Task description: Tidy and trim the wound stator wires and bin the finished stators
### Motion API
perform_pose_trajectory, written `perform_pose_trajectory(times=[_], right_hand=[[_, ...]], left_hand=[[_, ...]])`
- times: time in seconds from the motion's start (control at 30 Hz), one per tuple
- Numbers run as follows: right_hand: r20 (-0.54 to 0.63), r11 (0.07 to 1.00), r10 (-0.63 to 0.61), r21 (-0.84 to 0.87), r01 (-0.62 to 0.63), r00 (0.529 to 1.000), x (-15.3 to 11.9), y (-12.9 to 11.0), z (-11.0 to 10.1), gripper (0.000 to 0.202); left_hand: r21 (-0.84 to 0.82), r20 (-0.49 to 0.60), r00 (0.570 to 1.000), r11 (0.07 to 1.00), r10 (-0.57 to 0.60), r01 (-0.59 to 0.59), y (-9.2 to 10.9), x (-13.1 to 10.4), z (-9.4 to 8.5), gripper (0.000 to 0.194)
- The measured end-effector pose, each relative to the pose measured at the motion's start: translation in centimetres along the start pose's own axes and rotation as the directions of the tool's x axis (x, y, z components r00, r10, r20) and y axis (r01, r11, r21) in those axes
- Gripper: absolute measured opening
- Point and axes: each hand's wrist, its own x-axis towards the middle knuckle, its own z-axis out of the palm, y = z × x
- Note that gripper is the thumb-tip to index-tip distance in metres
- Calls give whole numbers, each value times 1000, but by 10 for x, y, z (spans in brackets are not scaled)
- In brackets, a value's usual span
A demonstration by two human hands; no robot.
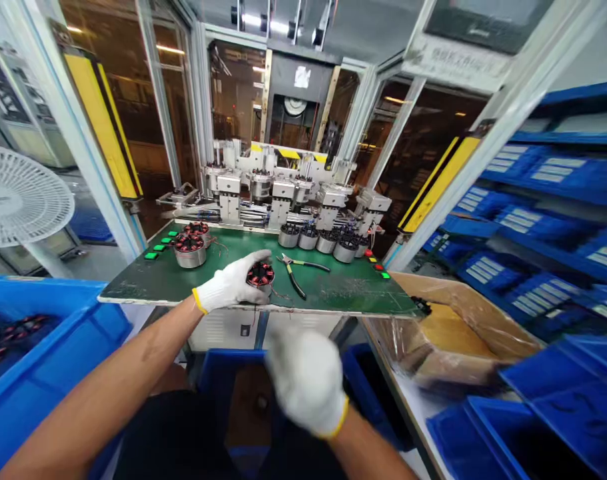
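My left hand (233,280), in a white glove with a yellow cuff, is wrapped round a motor stator (261,275) with red-copper windings at the front of the green worktop (333,293). Thin wires trail from its lower edge. Just right of it lie cutting pliers (298,268) with black and yellow handles, jaws pointing away from me. My right hand (308,373), also gloved, hangs below the worktop's front edge, smeared by motion; its fingers do not show clearly. Two more wound stators (190,250) stand at the left of the worktop, one behind the other.
Several silver motor parts (326,241) with dark tops stand at the back right, before a fixture machine (278,193). Green buttons (156,252) line the left edge. A blue bin (48,347) stands left, a cardboard box (463,333) right, a white fan (23,193) far left.
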Motion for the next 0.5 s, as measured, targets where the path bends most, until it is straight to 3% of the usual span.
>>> perform_pose_trajectory(times=[0.1, 0.17, 0.27, 0.33, 0.4, 0.5], right_hand=[[135, 981, -187, 76, 178, 973, 8, -39, 19, 48], [193, 988, -154, 38, 149, 969, 25, -39, 28, 54], [230, 982, 145, -150, -112, 962, 53, -19, 38, 47], [186, 921, 342, -261, -289, 921, 64, -7, 43, 42], [145, 863, 451, -320, -390, 880, 66, -5, 47, 37], [137, 825, 510, -356, -438, 849, 63, -10, 47, 30]], left_hand=[[32, -52, 999, 999, -14, 16, -1, 6, 9, 75], [60, -101, 994, 997, -38, 44, -5, 6, 12, 70], [57, -130, 991, 997, -34, 42, -12, 4, 14, 70], [63, -133, 991, 998, -16, 24, -14, 4, 15, 72], [80, -145, 989, 996, -19, 31, -14, 4, 15, 74], [86, -152, 988, 995, -34, 47, -11, 3, 15, 73]])
